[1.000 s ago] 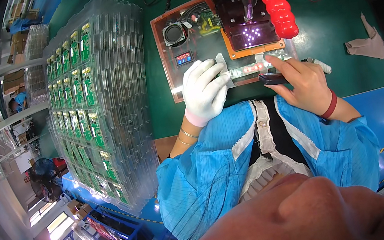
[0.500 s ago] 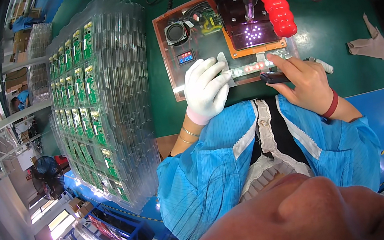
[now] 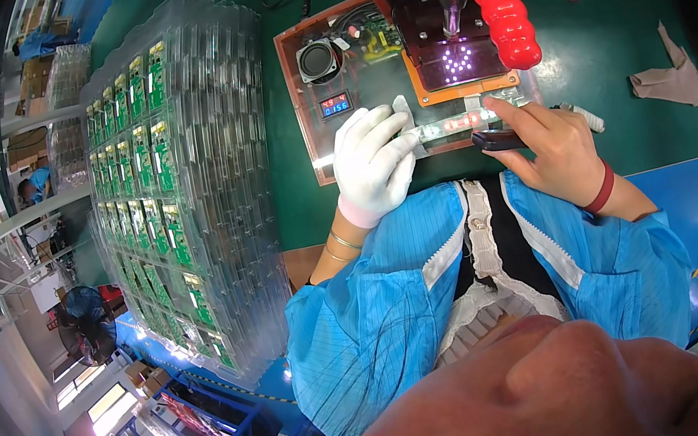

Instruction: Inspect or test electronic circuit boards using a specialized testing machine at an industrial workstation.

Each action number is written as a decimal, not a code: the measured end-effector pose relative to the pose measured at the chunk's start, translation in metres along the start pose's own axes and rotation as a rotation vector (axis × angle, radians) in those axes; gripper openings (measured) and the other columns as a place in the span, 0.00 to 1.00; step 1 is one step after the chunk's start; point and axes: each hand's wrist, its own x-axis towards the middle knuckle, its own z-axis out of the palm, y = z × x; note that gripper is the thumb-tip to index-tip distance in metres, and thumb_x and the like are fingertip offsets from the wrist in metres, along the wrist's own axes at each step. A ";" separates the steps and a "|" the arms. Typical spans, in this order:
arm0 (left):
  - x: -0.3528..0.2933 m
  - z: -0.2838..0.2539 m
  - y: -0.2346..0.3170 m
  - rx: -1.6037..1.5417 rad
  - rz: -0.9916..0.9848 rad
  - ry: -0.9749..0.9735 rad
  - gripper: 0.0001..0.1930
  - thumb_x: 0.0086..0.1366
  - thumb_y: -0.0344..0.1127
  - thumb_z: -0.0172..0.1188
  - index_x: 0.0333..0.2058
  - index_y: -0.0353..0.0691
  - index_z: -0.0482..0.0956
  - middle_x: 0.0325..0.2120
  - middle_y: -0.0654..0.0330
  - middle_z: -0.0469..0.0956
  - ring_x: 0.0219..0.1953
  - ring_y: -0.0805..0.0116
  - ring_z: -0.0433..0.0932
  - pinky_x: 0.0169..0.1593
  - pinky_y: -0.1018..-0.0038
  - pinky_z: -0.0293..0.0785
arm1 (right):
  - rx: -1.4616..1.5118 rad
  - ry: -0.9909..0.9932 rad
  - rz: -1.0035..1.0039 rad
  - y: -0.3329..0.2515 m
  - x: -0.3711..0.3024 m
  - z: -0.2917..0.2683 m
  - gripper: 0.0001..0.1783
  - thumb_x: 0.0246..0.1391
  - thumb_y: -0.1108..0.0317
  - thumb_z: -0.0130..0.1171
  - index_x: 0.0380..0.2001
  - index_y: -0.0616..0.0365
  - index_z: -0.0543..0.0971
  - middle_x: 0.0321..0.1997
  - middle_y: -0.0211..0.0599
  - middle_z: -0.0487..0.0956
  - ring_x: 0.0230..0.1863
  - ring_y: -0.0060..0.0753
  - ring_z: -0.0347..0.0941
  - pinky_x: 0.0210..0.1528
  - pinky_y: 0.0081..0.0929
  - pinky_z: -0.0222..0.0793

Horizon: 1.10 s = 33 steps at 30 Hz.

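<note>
My left hand [image 3: 370, 165], in a white glove, has its fingers bent together over the left end of a narrow clear strip [image 3: 439, 129] with several red lights glowing along it. My bare right hand [image 3: 556, 142] is closed on a small black rounded object [image 3: 495, 141], its kind not clear. The right index fingertip rests at the strip's right part. The strip lies along the near edge of a clear-topped test box [image 3: 322, 145]. Above it stands an orange-framed press [image 3: 468, 94] with a lit dark plate [image 3: 444, 41] and a red ribbed handle [image 3: 502, 10].
Tall stacked clear trays [image 3: 224, 164] of green circuit boards [image 3: 143, 158] stand at the left. The box holds a round speaker [image 3: 318, 61] and a digital display [image 3: 336, 105]. A beige cloth piece [image 3: 669, 75] lies on the green mat [image 3: 600, 27] at right.
The red digits on the display have changed. Both hands, the strip and the black object stay where they were; the view has shifted very slightly.
</note>
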 end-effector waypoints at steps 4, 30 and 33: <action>-0.001 0.000 0.000 -0.002 -0.007 -0.006 0.09 0.51 0.29 0.64 0.34 0.39 0.82 0.44 0.57 0.83 0.48 0.54 0.79 0.57 0.58 0.71 | 0.003 0.000 -0.004 0.000 0.001 0.001 0.32 0.46 0.66 0.72 0.58 0.54 0.79 0.29 0.33 0.77 0.21 0.32 0.69 0.27 0.25 0.68; -0.001 0.004 -0.005 0.033 0.014 0.012 0.07 0.55 0.34 0.66 0.32 0.38 0.84 0.45 0.54 0.84 0.52 0.49 0.79 0.58 0.54 0.72 | 1.423 0.060 0.416 0.025 -0.012 0.016 0.27 0.68 0.55 0.47 0.55 0.71 0.73 0.31 0.42 0.79 0.23 0.28 0.71 0.31 0.20 0.69; -0.002 0.004 -0.004 0.027 0.012 0.016 0.07 0.55 0.33 0.66 0.32 0.38 0.84 0.45 0.53 0.84 0.52 0.49 0.79 0.58 0.54 0.72 | 1.482 0.048 0.429 0.025 -0.011 0.017 0.29 0.71 0.52 0.43 0.54 0.71 0.73 0.30 0.41 0.79 0.23 0.27 0.71 0.30 0.21 0.69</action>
